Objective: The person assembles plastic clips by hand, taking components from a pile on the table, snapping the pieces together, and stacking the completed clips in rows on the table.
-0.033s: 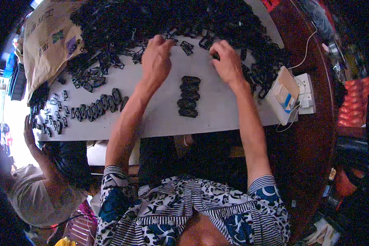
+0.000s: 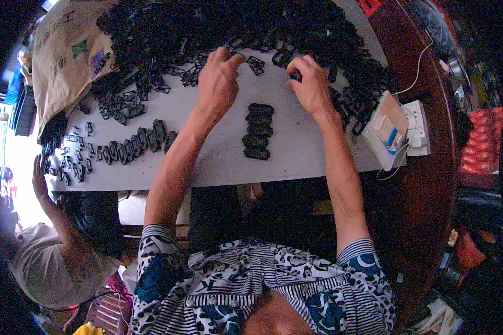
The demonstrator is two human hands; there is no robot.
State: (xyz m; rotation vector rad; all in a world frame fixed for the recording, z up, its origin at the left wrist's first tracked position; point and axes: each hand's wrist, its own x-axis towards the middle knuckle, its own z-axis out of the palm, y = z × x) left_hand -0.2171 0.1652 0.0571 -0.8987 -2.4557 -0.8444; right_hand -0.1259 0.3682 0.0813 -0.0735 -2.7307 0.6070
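Note:
A large pile of small black plastic pieces [image 2: 235, 25], some shaped like open frames, covers the back of the table. At its near edge my left hand [image 2: 219, 81] is closed, fingers bent down; what they pinch is hidden. A loose black frame-like piece [image 2: 256, 65] lies just right of that hand. My right hand [image 2: 312, 88] is closed on a small dark piece [image 2: 296, 76], partly hidden by the fingers. Between my forearms, a column of several black pieces [image 2: 258, 132] lies stacked side by side on the table.
A curved row of black pieces [image 2: 131, 148] and scattered small ones [image 2: 72, 162] lie at left, below a brown paper sack [image 2: 67, 56]. Another person's hand [image 2: 39, 176] is at the left table edge. A notebook [image 2: 383, 134] and white power strip [image 2: 416, 125] with cord sit right.
My left hand has shifted slightly right along the pile's near edge. My right hand has barely moved and keeps its dark piece.

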